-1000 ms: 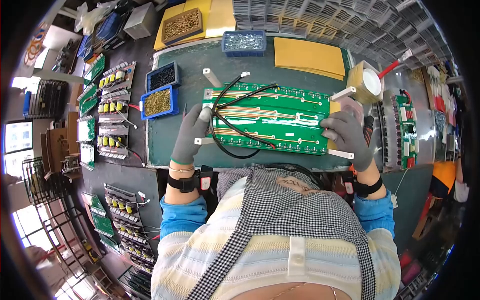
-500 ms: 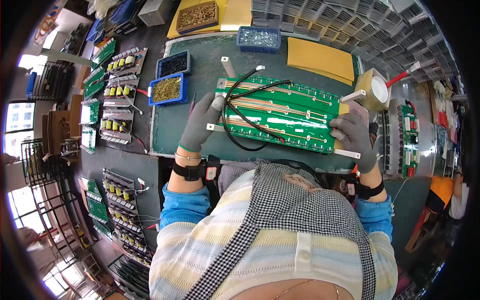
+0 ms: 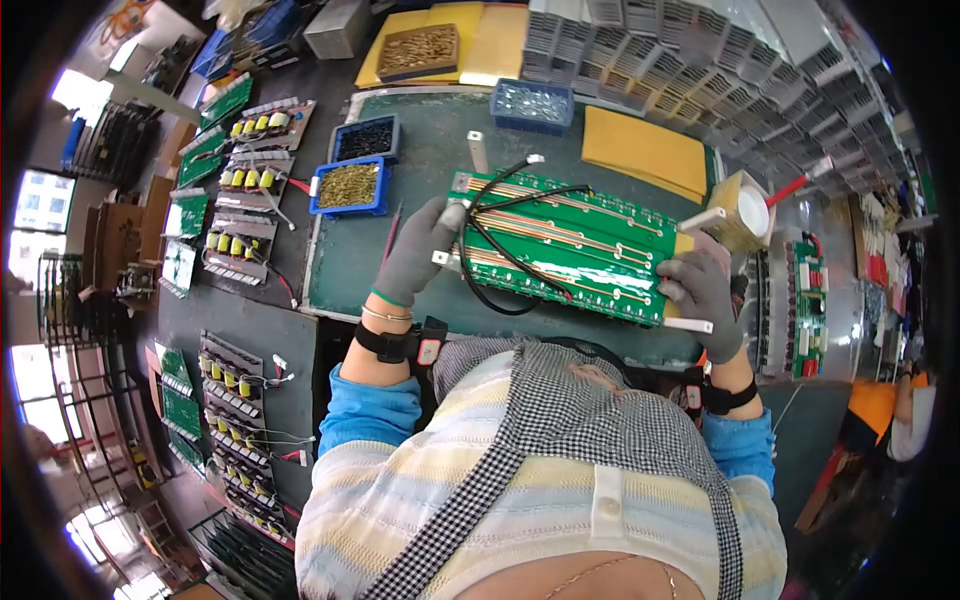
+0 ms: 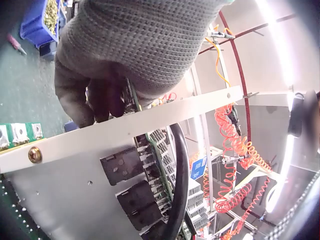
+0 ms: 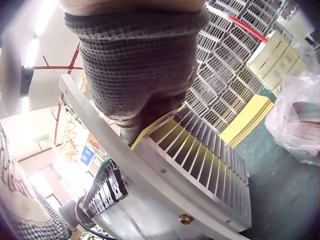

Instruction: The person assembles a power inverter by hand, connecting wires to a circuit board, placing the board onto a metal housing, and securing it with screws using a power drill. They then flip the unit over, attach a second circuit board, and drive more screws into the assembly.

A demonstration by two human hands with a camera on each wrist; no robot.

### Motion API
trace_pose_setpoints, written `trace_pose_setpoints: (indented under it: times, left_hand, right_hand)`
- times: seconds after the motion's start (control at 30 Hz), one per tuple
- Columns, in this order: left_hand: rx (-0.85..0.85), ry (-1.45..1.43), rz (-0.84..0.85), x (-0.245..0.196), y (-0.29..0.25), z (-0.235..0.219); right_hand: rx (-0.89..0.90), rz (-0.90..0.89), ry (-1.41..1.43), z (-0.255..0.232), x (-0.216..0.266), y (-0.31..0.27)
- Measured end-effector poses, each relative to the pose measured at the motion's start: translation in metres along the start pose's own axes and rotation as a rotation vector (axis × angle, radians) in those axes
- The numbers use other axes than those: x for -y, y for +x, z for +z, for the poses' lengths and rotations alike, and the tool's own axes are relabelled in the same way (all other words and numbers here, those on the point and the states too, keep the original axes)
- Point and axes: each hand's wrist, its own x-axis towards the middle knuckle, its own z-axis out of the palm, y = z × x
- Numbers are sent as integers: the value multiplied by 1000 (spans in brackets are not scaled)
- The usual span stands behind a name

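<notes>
Both gloved hands hold a long green circuit board assembly (image 3: 570,245) by its two ends. The left hand (image 3: 415,250) grips the left end, thumb on top, beside a black cable (image 3: 480,275) that loops over the board. At the right end the right hand (image 3: 705,300) pinches the edge, thumb and fingers bent. In the left wrist view the left hand (image 4: 130,50) curls round the edge above a pale metal bar (image 4: 120,125) with black components (image 4: 122,166) beneath. In the right wrist view the right hand (image 5: 140,70) grips beside a finned metal heatsink (image 5: 200,155).
Blue bins (image 3: 348,187) of small parts stand at the back left of the green table (image 3: 340,265). Yellow sheets (image 3: 640,150) lie behind the board, with a container (image 3: 741,212) to their right. Several other boards (image 3: 245,178) lie at the left, and stacked grey racks (image 3: 690,60) stand behind.
The board, held in both hands, is tilted further, its right end now lower in the head view. That view has also shifted, so the table and bins appear further right. Both hands keep their hold.
</notes>
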Motion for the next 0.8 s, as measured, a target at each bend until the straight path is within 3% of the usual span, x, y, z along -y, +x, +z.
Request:
trace_pose_setpoints:
  times: [0.1,0.17,0.23,0.27,0.3,0.33,0.37,0.4,0.43,0.47,0.53,0.57,0.6,0.63,0.67,0.7,0.73,0.8]
  left_hand:
    - [-53,57,38,2,0,0]
    - [-16,16,-23,-4,-3,-7]
    - [-47,-159,-3,6,-3,-24]
    - [-61,-312,-40,15,2,-36]
    - [-79,-288,24,56,10,-66]
    - [-245,-323,27,30,9,-74]
    - [-295,1,168,16,19,-86]
    - [-337,155,89,31,30,-111]
    - [-301,527,5,59,52,-144]
    - [-224,358,57,145,93,-202]
    - [-392,913,-43,138,107,-212]
    - [-331,849,-148,151,127,-217]
    - [-338,981,-88,119,113,-184]
    - [-369,1170,-107,121,118,-178]
    - [-369,1210,-143,125,118,-176]
    - [-368,1233,-108,130,119,-180]
    - [-381,1247,-101,139,122,-185]
    - [-361,1201,-73,130,118,-181]
  right_hand:
    - [28,3,44,0,0,1]
    - [36,-10,-25,1,-4,-1]
    - [60,41,66,0,4,1]
    - [65,89,93,-6,8,-1]
    - [94,309,254,-6,4,-10]
    - [136,167,112,-8,-2,-12]
    - [120,200,113,-7,-6,-20]
    - [103,233,115,-7,-11,-28]
    - [86,266,117,-9,-18,-38]
    - [0,149,30,-9,-23,-37]
    - [-204,-61,-184,-14,-26,-39]
    - [-151,86,-65,-19,-20,-43]
    - [-194,107,-75,-31,-10,-48]
    - [-229,111,-65,-47,-5,-47]
    - [-261,103,-41,-55,-11,-47]
    - [-136,280,26,-50,-44,-71]
    - [-211,278,74,-64,-33,-68]
    - [-274,398,-60,-65,-65,-92]
